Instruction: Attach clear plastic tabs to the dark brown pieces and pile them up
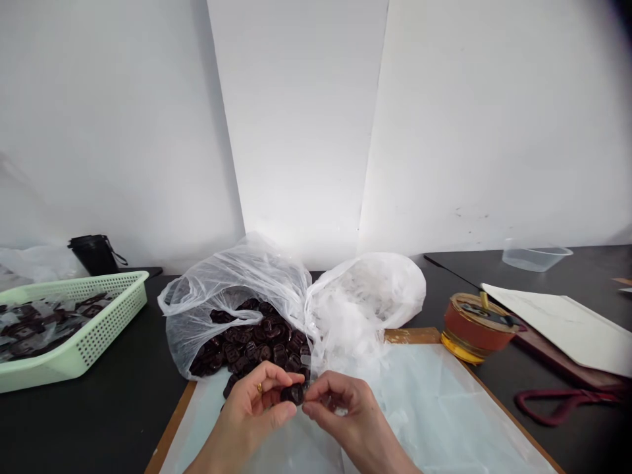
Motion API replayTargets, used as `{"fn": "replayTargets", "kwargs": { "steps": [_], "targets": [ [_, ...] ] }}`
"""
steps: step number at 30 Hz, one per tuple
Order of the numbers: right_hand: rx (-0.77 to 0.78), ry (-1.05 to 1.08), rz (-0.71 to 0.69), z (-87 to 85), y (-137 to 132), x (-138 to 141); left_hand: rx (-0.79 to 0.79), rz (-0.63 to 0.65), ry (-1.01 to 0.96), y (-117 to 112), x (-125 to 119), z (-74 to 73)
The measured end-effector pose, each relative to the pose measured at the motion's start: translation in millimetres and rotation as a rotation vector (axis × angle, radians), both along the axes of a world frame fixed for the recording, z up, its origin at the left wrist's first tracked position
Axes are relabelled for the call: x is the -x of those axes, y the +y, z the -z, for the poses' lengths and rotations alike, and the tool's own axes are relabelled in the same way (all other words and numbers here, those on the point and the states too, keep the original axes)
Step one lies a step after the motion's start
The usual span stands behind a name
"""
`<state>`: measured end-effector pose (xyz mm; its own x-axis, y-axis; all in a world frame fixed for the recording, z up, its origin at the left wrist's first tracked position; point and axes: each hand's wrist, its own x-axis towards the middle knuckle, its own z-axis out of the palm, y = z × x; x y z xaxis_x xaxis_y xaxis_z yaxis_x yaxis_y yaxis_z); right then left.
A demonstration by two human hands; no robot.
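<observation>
Head view: the left hand (249, 408) pinches a dark brown button (292, 394) between thumb and fingertips. The right hand (345, 415) is pinched shut against the button's right edge. Both are above the board's (170, 428) near-left part, just before the bag of buttons (232, 309).

A small packing workbench: bulk bag of dark buttons (251, 342), green basket (89, 329) of packets, tape roll (476, 326)

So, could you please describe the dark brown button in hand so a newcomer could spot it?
On the black table, find the thin clear plastic bag of dark brown buttons. Just in front, the left hand and right hand meet over a pale sheet. Unlike the heaped ones, this button is pinched in the left fingertips.
</observation>
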<state>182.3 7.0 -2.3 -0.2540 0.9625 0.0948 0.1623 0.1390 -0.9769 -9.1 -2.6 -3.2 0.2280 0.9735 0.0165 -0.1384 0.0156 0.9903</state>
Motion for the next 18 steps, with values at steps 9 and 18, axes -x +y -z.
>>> {"fn": "replayTargets", "kwargs": {
  "steps": [9,18],
  "targets": [
    [0.059,0.176,-0.085,1.8,0,1,-0.021,0.032,0.142,0,-1,-10.1],
    [0.115,0.195,-0.164,3.1,-1,3,0.013,0.044,0.114,-1,-2,-4.4]
  ]
}}
